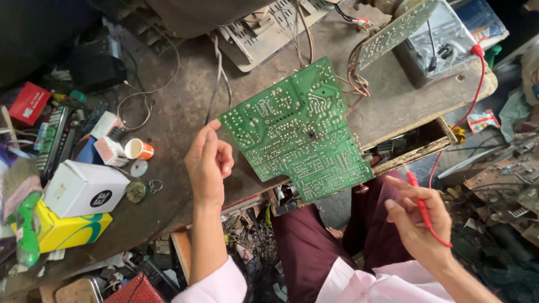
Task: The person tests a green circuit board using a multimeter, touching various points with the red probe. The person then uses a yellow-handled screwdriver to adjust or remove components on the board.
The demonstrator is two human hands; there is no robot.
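The left hand (209,160) pinches the green circuit board (297,132) by its corner above the worktop (185,101); the right hand (418,216) grips a red probe (422,209); so slight a pinch may let the board tilt or slip.

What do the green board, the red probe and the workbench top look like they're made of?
Green board: likely rigid laminate with glossy green coating, dotted with silvery solder points, held by the left hand. Red probe in the right hand: looks like smooth plastic. Workbench top: seemingly wood, worn, matte grey-brown, with a splintered edge.
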